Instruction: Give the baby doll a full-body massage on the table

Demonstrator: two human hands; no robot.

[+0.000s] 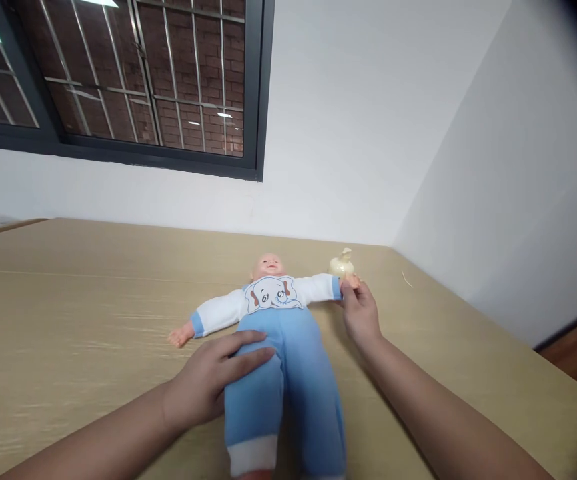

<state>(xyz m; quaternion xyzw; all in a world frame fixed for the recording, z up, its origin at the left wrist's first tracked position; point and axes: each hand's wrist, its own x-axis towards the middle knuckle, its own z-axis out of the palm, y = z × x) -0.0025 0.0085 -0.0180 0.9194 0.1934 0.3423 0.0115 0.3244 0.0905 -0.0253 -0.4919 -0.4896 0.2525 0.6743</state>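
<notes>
A baby doll (268, 300) lies on its back on the wooden table, head toward the wall and arms spread. It wears a white top with an elephant face on the chest and light blue trousers with white cuffs. My left hand (218, 373) grips the doll's upper leg on the left, with two digits across the blue cloth; the other fingers are hidden. Out at the doll's arm on the right, my right hand (361, 310) pinches its small plastic hand. The doll's feet are mostly cut off by the lower picture edge.
Just beyond my right hand stands a glossy cream-coloured object (341, 263) with a narrow neck. A thin pale strip (407, 279) lies farther right on the table (93, 293). White walls border the table behind and right, with a barred window (158, 73) above.
</notes>
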